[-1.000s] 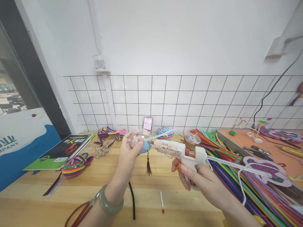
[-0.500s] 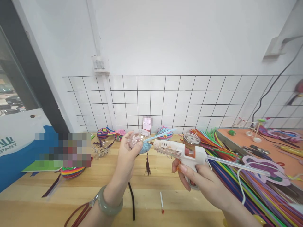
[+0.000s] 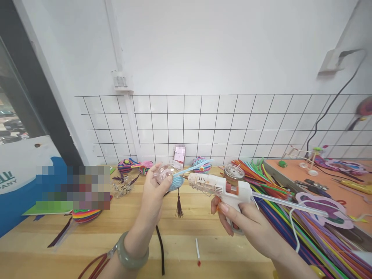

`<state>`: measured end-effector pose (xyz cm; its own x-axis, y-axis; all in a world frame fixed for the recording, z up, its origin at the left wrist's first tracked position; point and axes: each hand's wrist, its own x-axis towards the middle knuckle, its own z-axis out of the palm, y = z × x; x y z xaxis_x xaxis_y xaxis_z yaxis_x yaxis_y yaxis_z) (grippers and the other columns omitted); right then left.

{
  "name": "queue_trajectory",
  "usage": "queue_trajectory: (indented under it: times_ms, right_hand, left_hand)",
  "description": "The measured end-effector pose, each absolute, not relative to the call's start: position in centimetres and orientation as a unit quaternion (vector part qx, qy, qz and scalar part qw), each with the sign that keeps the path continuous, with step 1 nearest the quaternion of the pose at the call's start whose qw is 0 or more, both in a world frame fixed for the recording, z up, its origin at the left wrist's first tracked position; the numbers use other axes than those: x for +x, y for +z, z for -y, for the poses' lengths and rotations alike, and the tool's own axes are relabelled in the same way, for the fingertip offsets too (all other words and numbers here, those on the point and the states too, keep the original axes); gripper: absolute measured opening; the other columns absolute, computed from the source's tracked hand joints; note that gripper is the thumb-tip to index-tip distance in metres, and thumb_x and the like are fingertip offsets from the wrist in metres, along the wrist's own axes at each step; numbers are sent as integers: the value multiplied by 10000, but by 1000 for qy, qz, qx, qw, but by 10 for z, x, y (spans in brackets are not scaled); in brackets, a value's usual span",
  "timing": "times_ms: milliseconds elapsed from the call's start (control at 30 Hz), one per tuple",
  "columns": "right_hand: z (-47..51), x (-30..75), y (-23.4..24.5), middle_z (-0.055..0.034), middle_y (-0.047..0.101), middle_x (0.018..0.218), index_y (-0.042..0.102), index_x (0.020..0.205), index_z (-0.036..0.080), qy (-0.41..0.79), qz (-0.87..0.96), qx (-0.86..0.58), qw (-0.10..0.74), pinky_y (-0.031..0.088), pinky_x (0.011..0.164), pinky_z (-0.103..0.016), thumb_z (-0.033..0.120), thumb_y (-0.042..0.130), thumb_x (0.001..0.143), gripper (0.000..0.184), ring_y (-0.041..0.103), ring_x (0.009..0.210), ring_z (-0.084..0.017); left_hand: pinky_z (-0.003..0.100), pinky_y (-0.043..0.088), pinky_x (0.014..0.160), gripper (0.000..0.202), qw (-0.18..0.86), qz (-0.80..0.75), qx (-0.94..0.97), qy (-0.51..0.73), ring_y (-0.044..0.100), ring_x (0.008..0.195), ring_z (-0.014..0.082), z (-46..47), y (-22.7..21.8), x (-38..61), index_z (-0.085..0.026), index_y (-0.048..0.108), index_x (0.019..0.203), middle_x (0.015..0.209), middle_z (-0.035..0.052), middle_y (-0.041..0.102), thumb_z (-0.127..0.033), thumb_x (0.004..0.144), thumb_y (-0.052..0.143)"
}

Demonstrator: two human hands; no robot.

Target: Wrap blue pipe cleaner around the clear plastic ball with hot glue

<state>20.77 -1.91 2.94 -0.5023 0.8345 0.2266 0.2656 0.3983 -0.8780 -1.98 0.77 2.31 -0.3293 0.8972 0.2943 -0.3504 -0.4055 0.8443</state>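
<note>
Leftward, glue gun [image 3: 216,184]; nearly level.

Left forearm [image 3: 112,267] is angled from near left toward far centre; left wrist [image 3: 141,228] is kept roughly in line. Left grip [image 3: 154,190] is closed in a pinch: left thumb [image 3: 165,186] pressed in from the near right, left fingers [image 3: 150,174] curled at the far left, tips partly hidden. Right forearm [image 3: 290,267] is angled from near right toward far left. Right grip [image 3: 244,219] is wrapped tight, right thumb [image 3: 231,211] pointed left, right index finger [image 3: 214,203] bent. Grips are held apart, right one nearer.
</note>
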Motion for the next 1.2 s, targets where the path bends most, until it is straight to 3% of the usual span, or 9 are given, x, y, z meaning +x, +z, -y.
queue_trajectory:
  times_ms: [167,333,500,1200]
  right_hand:
    - [19,207,28,-26,554,571,450,555,222,415,760,-358,349,417,687,-312,540,378,957,518,533,646,-174]
    - [21,206,27,1,539,540,518,690,214,417,748,-362,369,422,666,-308,536,401,953,432,522,601,-168]
    - [20,206,28,-14,533,559,436,552,223,419,753,-356,363,422,662,-304,544,381,955,519,513,600,-159]
    - [16,207,27,2,516,537,494,621,198,418,756,-348,363,400,621,-280,533,389,961,489,469,577,-139]
  left_hand:
    - [320,474,866,554,426,-344,401,735,568,1081,215,-9,22,-21,-216,532,1131,1181,80,601,-334,655,790]
    - [313,467,869,554,427,-345,395,736,570,1066,208,-7,23,-20,-215,543,1118,1158,70,611,-334,641,797]
    - [322,471,854,557,425,-345,391,740,581,1036,209,-5,24,-20,-212,557,1104,1137,69,618,-333,620,803]
    - [309,494,787,508,450,-318,377,745,583,1021,211,-7,25,-21,-223,575,1072,1141,63,610,-340,631,799]
